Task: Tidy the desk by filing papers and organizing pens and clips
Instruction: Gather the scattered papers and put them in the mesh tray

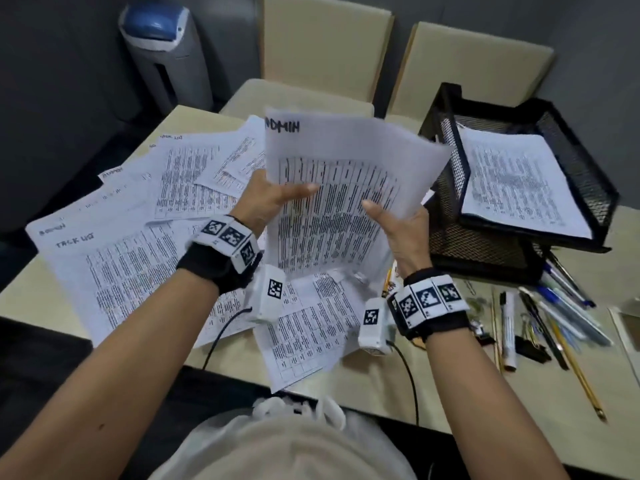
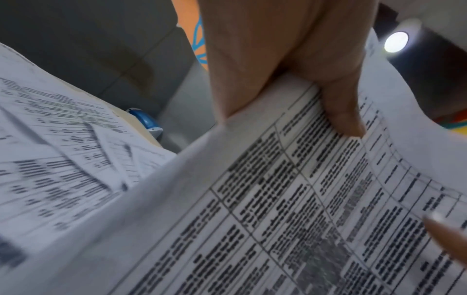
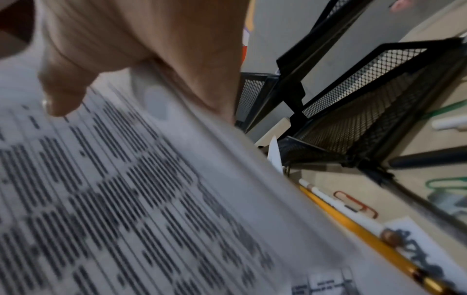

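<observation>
A printed sheet headed ADMIN [image 1: 346, 174] is held upright above the desk by both hands. My left hand [image 1: 277, 199] pinches its left edge, thumb [image 2: 341, 111] on the printed face. My right hand [image 1: 398, 223] pinches the right edge, thumb [image 3: 63, 95] on top. Several more printed sheets [image 1: 138, 237] lie scattered over the left half of the desk. A black mesh paper tray [image 1: 588, 174] at the right holds one sheet [image 1: 519, 181]. Pens and pencils [image 1: 554, 317], binder clips [image 1: 530, 348] and a red paper clip [image 3: 356, 203] lie right of my right wrist.
Two beige chairs [image 1: 325, 46] stand behind the desk, and a grey bin with a blue lid [image 1: 162, 46] is at the back left. A yellow pencil [image 1: 581, 375] reaches toward the desk's front edge. Cables hang from both wrist cameras.
</observation>
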